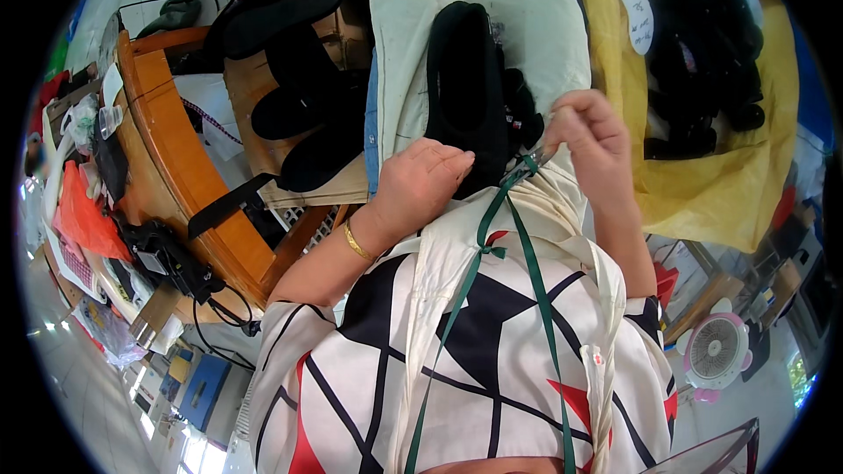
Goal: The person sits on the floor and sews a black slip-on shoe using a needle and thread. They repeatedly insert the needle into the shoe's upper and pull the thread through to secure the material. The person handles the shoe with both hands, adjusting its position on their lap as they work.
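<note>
A black slip-on shoe [465, 79] lies on the pale cloth [399, 26] over my lap, its opening facing up. Beside it sits a second dark, bunched piece [522, 110]. My left hand [421, 177] is closed in a pinch at the shoe's near end; whatever lies between its fingertips is too small to make out. My right hand [590, 127] is closed too, its fingertips on a small metal tool [543, 156]. That tool is tied to a green ribbon [492, 219] hanging down my front. Its working end is partly hidden.
Several black shoes and soles [325, 149] rest on cardboard [250, 114] at the left, by a wooden table [167, 123]. To the right, a yellow sack [729, 202] holds more black shoes [702, 53] and a white insole [631, 9]. A small fan [716, 349] stands lower right.
</note>
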The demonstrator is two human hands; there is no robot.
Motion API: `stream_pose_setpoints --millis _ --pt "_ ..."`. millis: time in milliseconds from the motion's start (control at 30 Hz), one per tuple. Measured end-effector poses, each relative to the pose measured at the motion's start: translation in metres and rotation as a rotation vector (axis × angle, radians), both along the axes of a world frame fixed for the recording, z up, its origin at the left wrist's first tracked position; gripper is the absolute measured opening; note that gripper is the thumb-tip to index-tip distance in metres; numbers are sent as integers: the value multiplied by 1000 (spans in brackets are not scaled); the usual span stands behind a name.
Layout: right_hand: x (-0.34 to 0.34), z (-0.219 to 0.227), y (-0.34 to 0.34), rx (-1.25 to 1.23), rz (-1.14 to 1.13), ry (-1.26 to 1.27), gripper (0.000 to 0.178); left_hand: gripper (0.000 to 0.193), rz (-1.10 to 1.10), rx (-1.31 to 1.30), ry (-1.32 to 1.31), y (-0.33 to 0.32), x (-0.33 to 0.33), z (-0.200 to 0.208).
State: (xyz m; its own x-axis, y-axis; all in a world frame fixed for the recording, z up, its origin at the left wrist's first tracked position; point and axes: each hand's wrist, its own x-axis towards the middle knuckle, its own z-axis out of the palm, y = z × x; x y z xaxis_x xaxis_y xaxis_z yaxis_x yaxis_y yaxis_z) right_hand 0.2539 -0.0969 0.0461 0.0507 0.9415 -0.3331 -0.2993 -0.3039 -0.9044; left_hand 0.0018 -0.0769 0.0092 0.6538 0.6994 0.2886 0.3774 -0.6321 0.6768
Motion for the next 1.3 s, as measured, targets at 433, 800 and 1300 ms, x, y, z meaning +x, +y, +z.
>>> stream_pose_setpoints --millis 433,800,1300 --pt "-16 -17 13 234 667 -764 14 32 -91 153 133 0 -3 13" --pt "-18 -15 17 210 704 -772 16 31 -86 142 141 -1 -5 7" --pt "-24 -42 20 62 732 -480 10 31 0 59 34 -7 -4 0"
